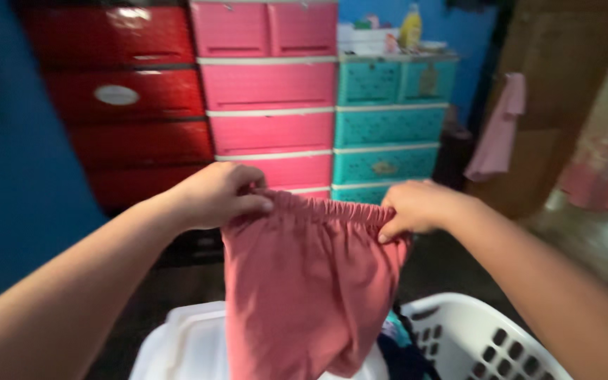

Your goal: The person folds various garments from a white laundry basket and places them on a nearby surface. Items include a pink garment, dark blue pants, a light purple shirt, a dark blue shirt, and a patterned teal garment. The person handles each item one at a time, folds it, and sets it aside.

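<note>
Both hands held pink shorts [311, 288] up by the elastic waistband, above a white basket [487, 338]. The left hand [219, 193] was pinched shut on one end of the band, the right hand [416, 207] on the other. The cloth hung limp and looked light and soft; the gathered waistband seemed the firmest place to grip. Red [121, 98], pink [269, 91] and teal drawers [388, 119] stood behind.
</note>
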